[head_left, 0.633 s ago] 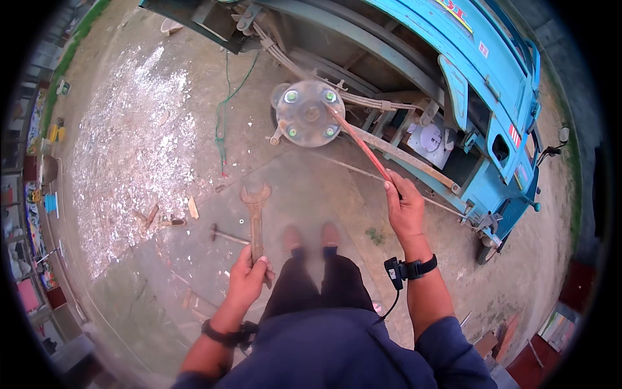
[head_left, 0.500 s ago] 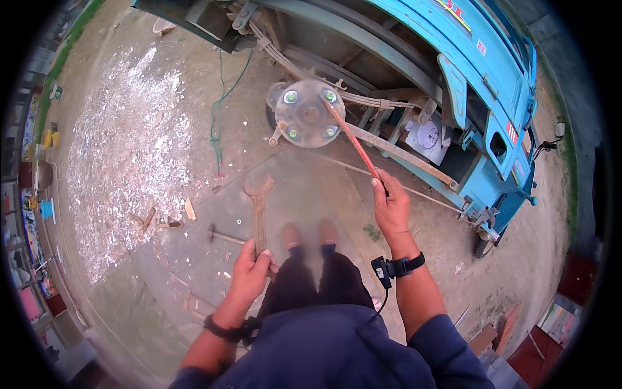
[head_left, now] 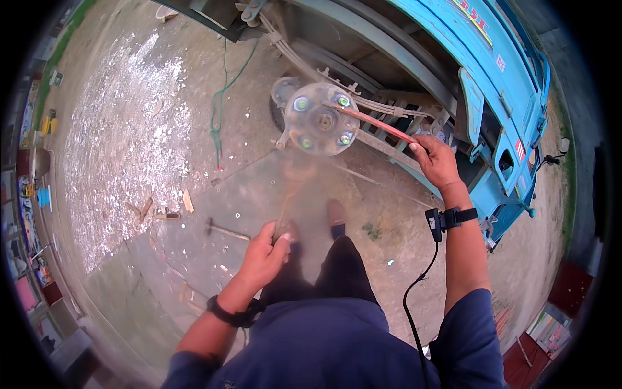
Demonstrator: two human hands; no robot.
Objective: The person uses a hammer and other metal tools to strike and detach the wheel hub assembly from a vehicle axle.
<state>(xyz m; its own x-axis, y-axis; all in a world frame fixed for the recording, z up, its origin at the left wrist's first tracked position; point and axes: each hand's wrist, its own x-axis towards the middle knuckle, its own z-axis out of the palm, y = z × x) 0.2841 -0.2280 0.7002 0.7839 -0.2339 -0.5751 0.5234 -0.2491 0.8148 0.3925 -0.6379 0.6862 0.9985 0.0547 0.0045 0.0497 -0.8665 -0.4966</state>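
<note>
A round grey wheel hub [head_left: 307,135] with several green-centred bolts faces me. My right hand [head_left: 439,162] is closed round one end of a thin red rod [head_left: 382,125]. The rod slants up to the left, its far tip overlapping the hub close to the upper right bolt [head_left: 343,100]; whether it touches, I cannot tell. In my left hand [head_left: 264,256] is a large open-ended wrench [head_left: 288,201], jaw pointing up toward the hub from below. Motion smears the wrench, and its jaw stands apart from the hub.
A blue three-wheeled truck [head_left: 495,97] fills the upper right, its leaf spring [head_left: 389,109] running beside the hub. A hammer [head_left: 228,231] and scraps of wood [head_left: 188,200] lie on the ground left of me. A green cord [head_left: 217,117] trails down beyond them.
My right hand has moved right and up, and the red rod now lies flatter across the hub's edge. My left hand and the wrench have shifted right. The view has moved slightly.
</note>
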